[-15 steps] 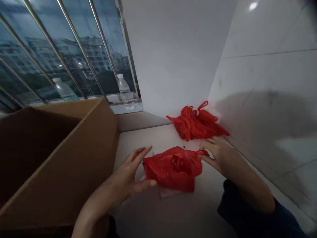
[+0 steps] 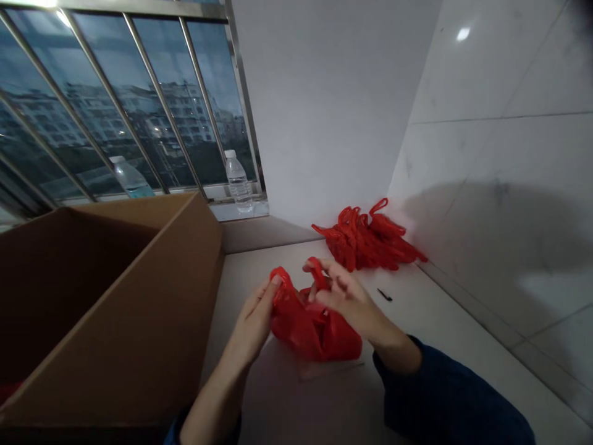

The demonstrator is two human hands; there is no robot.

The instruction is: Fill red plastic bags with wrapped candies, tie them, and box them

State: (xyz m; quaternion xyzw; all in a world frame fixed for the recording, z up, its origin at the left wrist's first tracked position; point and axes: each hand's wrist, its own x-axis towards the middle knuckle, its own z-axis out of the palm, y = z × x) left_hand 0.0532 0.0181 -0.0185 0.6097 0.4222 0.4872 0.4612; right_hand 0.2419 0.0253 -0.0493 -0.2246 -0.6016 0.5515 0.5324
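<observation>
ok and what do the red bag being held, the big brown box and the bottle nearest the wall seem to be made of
Red bag: thin, slightly glossy plastic, going by its soft folds and small highlights.
Box: probably cardboard, matt brown, with stiff, flat walls.
Bottle: most likely clear, shiny plastic; it is see-through, with ridges around its side.

On our pale worktop [image 2: 245, 266] we see a red bag [image 2: 340, 340], a heap of crumpled red bags [image 2: 364, 241] farther back, and a small dark strip [image 2: 384, 295].
</observation>
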